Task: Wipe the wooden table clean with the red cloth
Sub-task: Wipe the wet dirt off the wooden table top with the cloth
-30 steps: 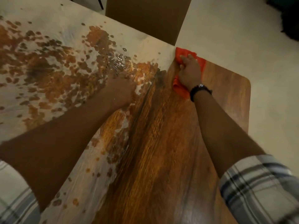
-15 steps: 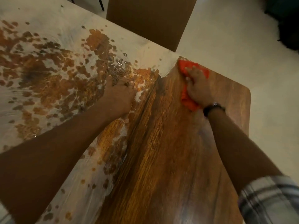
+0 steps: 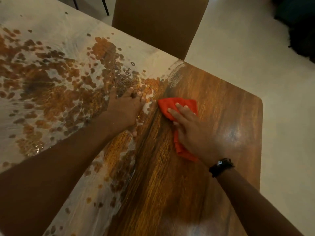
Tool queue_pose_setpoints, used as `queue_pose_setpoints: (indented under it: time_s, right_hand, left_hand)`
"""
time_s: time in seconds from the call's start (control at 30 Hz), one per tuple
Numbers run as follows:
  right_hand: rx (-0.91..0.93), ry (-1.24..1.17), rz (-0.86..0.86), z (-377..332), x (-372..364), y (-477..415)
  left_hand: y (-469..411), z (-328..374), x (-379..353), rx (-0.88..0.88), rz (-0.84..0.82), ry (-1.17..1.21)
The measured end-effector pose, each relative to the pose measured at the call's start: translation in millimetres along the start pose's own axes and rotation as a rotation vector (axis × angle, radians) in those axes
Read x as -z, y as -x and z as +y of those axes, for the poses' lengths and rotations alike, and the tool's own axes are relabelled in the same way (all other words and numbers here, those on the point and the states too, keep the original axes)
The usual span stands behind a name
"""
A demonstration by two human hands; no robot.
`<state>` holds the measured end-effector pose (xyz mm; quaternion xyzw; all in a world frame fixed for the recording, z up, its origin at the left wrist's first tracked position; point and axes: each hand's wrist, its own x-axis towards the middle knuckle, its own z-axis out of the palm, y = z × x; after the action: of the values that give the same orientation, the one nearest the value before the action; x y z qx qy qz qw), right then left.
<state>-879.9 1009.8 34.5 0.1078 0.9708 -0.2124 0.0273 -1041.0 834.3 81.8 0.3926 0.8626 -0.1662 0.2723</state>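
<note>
The wooden table [image 3: 170, 184] fills most of the view. Its left part is covered by a whitish wet film [image 3: 51, 82] broken into brown patches; the right part shows bare dark wood. The red cloth [image 3: 172, 106] lies crumpled on the bare wood near the film's edge. My right hand [image 3: 192, 133] presses flat on the cloth with straight fingers, hiding its middle. My left hand [image 3: 124, 108] rests palm down on the wet film just left of the cloth, fingers spread.
A brown chair back [image 3: 158, 23] stands against the table's far edge. Pale floor [image 3: 272, 116] lies beyond the table's rounded right corner. A dark shape [image 3: 300, 23] sits at the top right. A black watch [image 3: 220, 166] is on my right wrist.
My right hand has dragged the red cloth from the far table edge back toward me and leftward, next to my left hand. The left hand has stayed in place.
</note>
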Motion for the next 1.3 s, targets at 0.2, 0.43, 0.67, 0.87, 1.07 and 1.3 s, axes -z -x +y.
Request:
queue_pose_setpoints:
  time_s: [0.2,0.43,0.67,0.87,1.07,1.3]
  right_hand:
    - [-0.35,-0.048,0.143,59.1,48.3,-101.6]
    - [-0.253,-0.034,0.105,3.9,23.3,-157.3]
    - [-0.021,0.046,0.037,-48.1,-15.6,-1.6]
    - [-0.215,-0.052,0.074,-2.6,19.8,-83.5]
    - [-0.341,-0.066,0.119,-3.8,18.2,-158.3]
    - [-0.04,-0.092,0.084,-71.5,-37.0,-5.8]
  left_hand:
    - [1.9,-1.3,2.5,-0.005,0.002,0.025]
    - [4.2,-0.4,1.5,0.012,0.011,0.021]
    - [3.0,-0.3,0.5,-0.005,0.033,0.037]
    - [2.7,-1.6,3.7,-0.001,0.021,0.062]
    - [1.7,-2.7,-0.3,0.024,0.013,0.061]
    - [2.7,0.7,-0.6,0.016,0.067,0.092]
